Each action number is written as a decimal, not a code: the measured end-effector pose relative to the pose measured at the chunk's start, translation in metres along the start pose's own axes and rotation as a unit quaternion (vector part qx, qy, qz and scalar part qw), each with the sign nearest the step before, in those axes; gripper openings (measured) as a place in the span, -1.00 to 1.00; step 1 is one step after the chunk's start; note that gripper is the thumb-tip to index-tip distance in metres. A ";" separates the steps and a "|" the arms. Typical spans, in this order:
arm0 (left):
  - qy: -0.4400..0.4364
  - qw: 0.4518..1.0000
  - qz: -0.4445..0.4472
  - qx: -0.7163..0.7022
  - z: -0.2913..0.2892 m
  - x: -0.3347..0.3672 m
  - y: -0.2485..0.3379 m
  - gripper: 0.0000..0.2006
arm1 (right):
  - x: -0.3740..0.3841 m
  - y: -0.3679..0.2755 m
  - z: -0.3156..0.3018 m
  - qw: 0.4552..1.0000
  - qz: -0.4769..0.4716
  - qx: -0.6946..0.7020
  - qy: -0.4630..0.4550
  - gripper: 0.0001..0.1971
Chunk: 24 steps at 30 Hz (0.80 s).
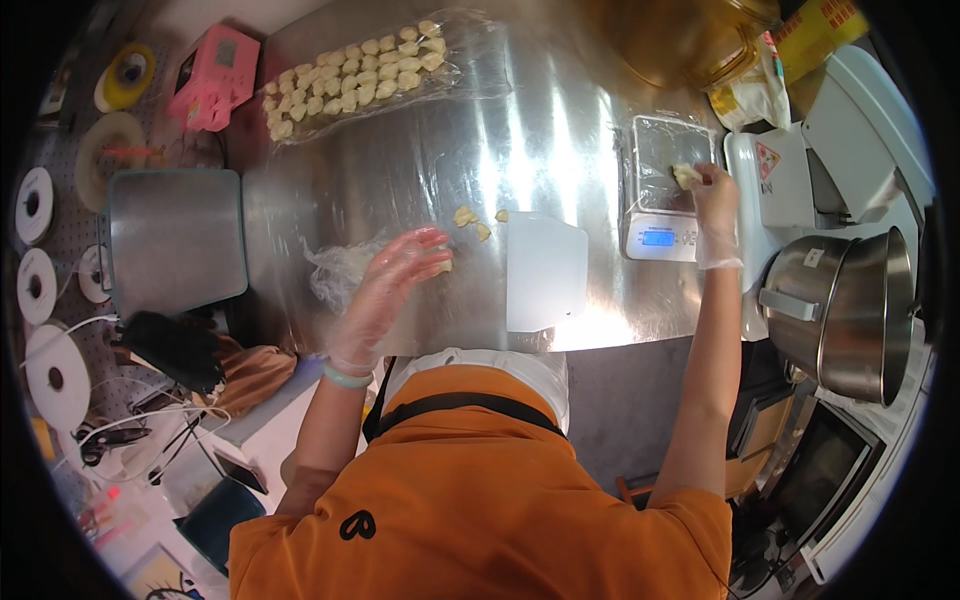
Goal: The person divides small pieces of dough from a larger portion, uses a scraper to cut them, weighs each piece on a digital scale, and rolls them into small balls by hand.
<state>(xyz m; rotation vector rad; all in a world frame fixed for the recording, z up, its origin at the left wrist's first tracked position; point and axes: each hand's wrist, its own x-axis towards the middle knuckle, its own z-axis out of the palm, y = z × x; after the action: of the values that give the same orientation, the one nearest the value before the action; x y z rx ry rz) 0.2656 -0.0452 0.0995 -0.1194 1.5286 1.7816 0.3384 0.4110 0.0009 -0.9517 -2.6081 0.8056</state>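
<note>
At the right, my gloved right hand (717,203) pinches a pale dough piece (686,176) over the plastic-covered pan of a kitchen scale (645,222). Whether the dough rests on the pan I cannot tell. My left hand (400,268), in a clear glove, hovers over the steel table with its fingers curled together round another dough lump (446,266), mostly hidden by them. Small dough scraps (466,216) lie just beyond it. Between the hands lies a white dough scraper (546,272), flat on the steel.
Rows of small dough balls (356,75) sit on plastic film at the far left. Crumpled clear plastic (340,272) lies beside my left hand. A grey tray (176,240) and a pink device (216,75) stand left; a steel pot (840,310) stands right.
</note>
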 end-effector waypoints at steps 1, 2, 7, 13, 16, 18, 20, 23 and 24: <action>-0.012 0.999 0.016 0.029 0.003 0.000 0.000 -0.53 | -0.005 -0.025 -0.007 1.000 -0.006 0.011 -0.014 -0.73; -0.025 0.998 0.030 0.059 0.008 0.002 0.000 -0.52 | -0.013 -0.047 -0.013 0.999 -0.010 0.021 -0.029 -0.74; -0.009 0.901 0.298 0.315 0.068 0.014 0.002 -0.43 | -0.091 -0.137 -0.012 0.941 -0.056 0.220 -0.249 -0.86; -0.135 0.883 0.191 0.407 0.072 0.010 -0.009 -0.33 | -0.151 -0.192 0.007 0.879 -0.012 0.352 -0.320 -0.82; -0.108 0.891 0.202 0.392 0.068 0.007 -0.020 -0.31 | -0.151 -0.191 0.004 0.898 -0.008 0.341 -0.278 -0.84; -0.058 0.876 0.262 0.400 0.070 0.007 -0.021 -0.31 | -0.132 -0.171 -0.002 0.925 -0.001 0.318 -0.210 -0.85; 0.003 0.848 0.312 0.428 0.066 0.009 -0.018 -0.31 | -0.088 -0.153 -0.028 0.934 0.023 0.340 -0.104 -0.84; -0.056 0.875 0.220 0.428 0.055 0.003 -0.008 -0.37 | -0.025 -0.055 -0.016 0.946 0.069 0.314 -0.030 -0.79; -0.069 0.879 0.189 0.432 0.053 0.001 -0.008 -0.38 | -0.012 -0.033 -0.009 0.939 0.104 0.328 -0.020 -0.75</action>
<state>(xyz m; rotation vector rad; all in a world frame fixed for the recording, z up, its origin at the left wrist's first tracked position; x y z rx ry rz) 0.2908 0.0019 0.1068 0.7731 2.1904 1.1647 0.3346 0.3862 0.0268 -0.9983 -2.0318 1.6202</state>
